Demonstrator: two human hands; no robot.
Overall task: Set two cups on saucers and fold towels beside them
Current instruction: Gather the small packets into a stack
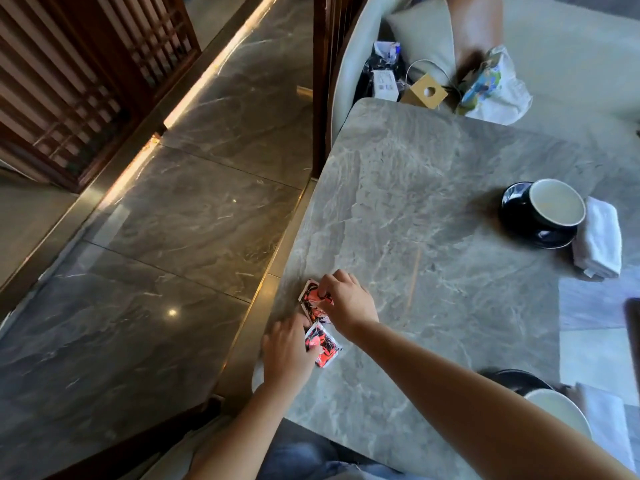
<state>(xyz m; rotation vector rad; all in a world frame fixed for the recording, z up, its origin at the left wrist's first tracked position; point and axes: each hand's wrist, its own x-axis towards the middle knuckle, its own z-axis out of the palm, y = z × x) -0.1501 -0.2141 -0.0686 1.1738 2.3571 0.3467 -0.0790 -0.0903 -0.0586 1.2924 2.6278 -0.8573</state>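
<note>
Cups stand at the right side of the grey marble worktop (433, 185), well apart from both hands. The far cup (557, 202), dark outside and white inside, sits upright on a dark saucer (509, 206), and a folded white towel (597, 237) lies against that saucer's right edge. The near cup (557, 410) shows only its white rim at the lower right. The right forearm (467, 403) crosses in front of it and hides much of it and of the near saucer (516, 377) beneath. A pale folded cloth (604, 420) lies just right of that cup.

At the worktop's left edge lie small red, black and white packets. The right hand (346, 299) has its grip pinched on the upper packet (311, 294), fingers curled. The left hand (287, 355) lies over the lower packet (323, 346), back up and fingers bent down. Whether its grip pinches or only presses cannot be told.

Beyond the far edge, a pale padded seat (356, 46) holds a cushion (422, 32), a small white box (384, 84), a wooden box (426, 91) with a round hole, a white cable (415, 67) and a printed plastic bag (491, 84). A dark wooden post (322, 81) stands at the worktop's far left corner. To the left are a grey tiled floor (173, 220) and a wooden lattice screen (69, 64).
</note>
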